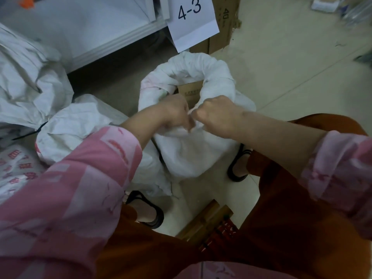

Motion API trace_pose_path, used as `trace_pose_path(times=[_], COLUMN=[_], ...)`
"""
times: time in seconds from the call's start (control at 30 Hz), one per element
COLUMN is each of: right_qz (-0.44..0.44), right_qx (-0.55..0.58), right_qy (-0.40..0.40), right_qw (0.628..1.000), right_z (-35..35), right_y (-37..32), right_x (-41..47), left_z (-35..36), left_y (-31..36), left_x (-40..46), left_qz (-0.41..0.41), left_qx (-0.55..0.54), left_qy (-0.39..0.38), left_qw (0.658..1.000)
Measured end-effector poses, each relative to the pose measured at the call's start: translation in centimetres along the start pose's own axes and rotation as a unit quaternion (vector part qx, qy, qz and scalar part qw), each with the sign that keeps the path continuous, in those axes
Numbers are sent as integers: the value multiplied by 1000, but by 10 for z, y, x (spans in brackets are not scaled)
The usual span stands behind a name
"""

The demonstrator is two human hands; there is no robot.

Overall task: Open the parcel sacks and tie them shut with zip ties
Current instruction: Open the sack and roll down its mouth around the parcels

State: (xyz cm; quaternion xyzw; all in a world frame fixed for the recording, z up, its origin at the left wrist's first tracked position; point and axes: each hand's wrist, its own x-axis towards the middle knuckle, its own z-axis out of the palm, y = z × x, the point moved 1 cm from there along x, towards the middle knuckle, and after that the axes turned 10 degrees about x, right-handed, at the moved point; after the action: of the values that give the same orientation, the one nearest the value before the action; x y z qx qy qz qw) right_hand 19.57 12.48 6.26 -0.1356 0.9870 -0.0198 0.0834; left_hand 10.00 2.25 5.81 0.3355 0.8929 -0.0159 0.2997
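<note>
On the pale tiled floor (291, 63) between your knees stands the white woven plastic parcel sack (189, 158), its mouth rolled down into a thick collar around a brown cardboard box (189, 90) that shows inside. Your left hand (175, 113) and your right hand (217, 115) meet at the near edge of that collar, knuckles almost touching, the fingers of both curled tight into the white cloth; a small twist of fabric shows between them. You look to be in the opening step, unrolling or pulling the rim up so there is loose neck to gather. No zip tie is visible in either hand, though the fists may hide one. Next you will need to lift the collar all round, bunch it above the box, then free one hand for a tie. To your left lie other crumpled white sacks (30, 81), one nearby with what looks like a black tie (30, 132) at its neck, below a paper label marked 4-3 (191, 19).
</note>
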Motion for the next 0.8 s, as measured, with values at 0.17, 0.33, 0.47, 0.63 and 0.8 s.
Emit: trace_pose_path(times=[0.17,0.33,0.47,0.63,0.8], right_qz=[82,26,-22,-30,-68], right_qx=[-67,-167,-124,-93,-172], right_qy=[26,-45,-34,-64,-36], right_qw=[994,985,991,993,982], right_z=[-31,-20,1,10,21], right_y=[20,32,39,38,28], right_x=[6,15,16,19,22], left_z=[21,31,36,38,40], left_y=[-5,-11,-20,-24,-30], left_x=[-6,-15,-21,-22,-21], left_qz=[36,75,76,82,55], left_qx=[223,229,220,197,148], left_qy=[220,248,265,279,305], left_qw=[949,938,936,936,939])
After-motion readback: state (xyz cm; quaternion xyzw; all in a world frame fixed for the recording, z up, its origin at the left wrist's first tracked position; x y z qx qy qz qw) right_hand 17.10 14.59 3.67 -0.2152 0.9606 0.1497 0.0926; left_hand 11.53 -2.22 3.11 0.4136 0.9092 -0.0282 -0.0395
